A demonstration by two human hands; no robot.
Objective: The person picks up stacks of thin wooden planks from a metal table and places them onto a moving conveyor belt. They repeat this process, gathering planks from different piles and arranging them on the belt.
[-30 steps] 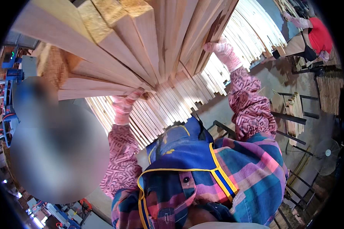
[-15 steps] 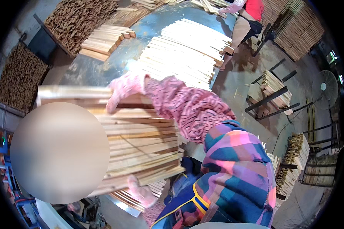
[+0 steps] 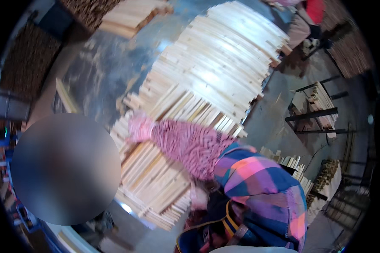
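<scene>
Both my hands wear pink gloves and are at a row of pale wooden strips [image 3: 156,181] lying side by side in front of me. My right hand [image 3: 141,127] grips the far edge of this row, its arm stretched out in a patterned pink oversleeve. My left hand [image 3: 198,197], nearer my body, is closed at the right-hand end of the strips; motion blurs its fingers. Just past the right hand lies a broad layer of wooden strips [image 3: 215,63] on the grey metal table [image 3: 101,80]. A round blurred patch covers the left of the picture.
A smaller stack of strips [image 3: 133,14] sits at the table's far side. At the upper right stands another person [image 3: 314,19] in red. Black metal racks [image 3: 312,116] with wood stand to the right. A single strip [image 3: 66,96] lies at the table's left.
The row of strips has turned and come down toward the table, both hands moving with it. My left hand is now nearer my body. The view has shifted, bringing the broad layer closer.
</scene>
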